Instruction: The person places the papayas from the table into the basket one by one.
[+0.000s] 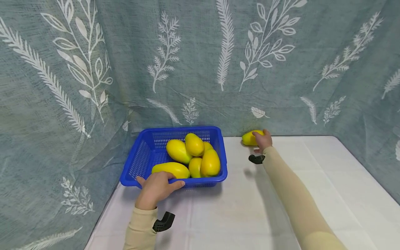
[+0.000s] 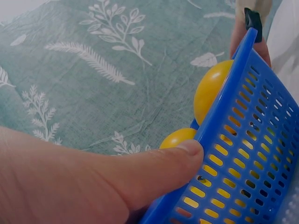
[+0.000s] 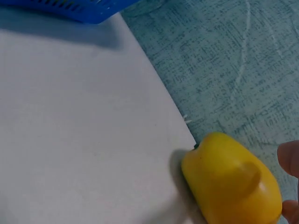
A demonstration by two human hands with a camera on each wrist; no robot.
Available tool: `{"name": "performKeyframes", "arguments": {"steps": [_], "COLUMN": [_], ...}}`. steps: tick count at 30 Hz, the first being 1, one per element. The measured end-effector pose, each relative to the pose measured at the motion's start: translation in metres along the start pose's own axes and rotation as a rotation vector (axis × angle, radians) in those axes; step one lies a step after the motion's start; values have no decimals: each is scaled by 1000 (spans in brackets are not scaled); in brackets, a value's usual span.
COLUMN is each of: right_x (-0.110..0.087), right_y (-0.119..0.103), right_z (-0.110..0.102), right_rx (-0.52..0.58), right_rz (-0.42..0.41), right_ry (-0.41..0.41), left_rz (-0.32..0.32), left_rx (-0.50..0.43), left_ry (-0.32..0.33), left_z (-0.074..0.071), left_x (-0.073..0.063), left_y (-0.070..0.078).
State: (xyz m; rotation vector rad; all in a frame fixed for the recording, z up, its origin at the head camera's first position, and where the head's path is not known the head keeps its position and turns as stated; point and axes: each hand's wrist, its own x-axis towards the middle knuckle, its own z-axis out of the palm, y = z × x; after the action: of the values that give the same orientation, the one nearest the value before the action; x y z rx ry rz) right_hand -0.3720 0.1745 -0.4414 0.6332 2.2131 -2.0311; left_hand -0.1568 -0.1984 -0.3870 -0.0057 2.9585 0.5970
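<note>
A blue plastic basket (image 1: 144, 130) with slotted walls stands at the left of the table, several yellow mangoes (image 1: 177, 151) inside it. My left hand (image 1: 157, 187) grips its near rim, and in the left wrist view the thumb (image 2: 175, 163) presses along that rim. At the table's far edge, another yellow mango (image 3: 229, 179) lies on the white cover. My right hand (image 1: 264, 140) reaches to it with fingers spread, the fingertips (image 3: 289, 161) close beside its right end in the right wrist view.
A white-covered table (image 1: 237, 211) lies under both hands. Grey-green cloth with white leaf prints (image 1: 200, 62) hangs behind the table's far edge and along both sides. Each wrist wears a small black device (image 1: 164, 222).
</note>
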Motion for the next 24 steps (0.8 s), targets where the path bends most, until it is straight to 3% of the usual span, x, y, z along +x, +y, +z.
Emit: {"name": "performKeyframes", "arguments": {"steps": [13,24], "right_x": [-3,-3], "right_y": [-4,-4], "right_z": [7,8], "right_rx": [-32,15], "right_rz": [0,-18], "right_ry": [119,96], "left_rz": [1,0], "left_rx": [-10,-1], "left_ry": [44,43], "left_z": [1,0], "left_x": [-3,-2], "left_y": [1,-1]}}
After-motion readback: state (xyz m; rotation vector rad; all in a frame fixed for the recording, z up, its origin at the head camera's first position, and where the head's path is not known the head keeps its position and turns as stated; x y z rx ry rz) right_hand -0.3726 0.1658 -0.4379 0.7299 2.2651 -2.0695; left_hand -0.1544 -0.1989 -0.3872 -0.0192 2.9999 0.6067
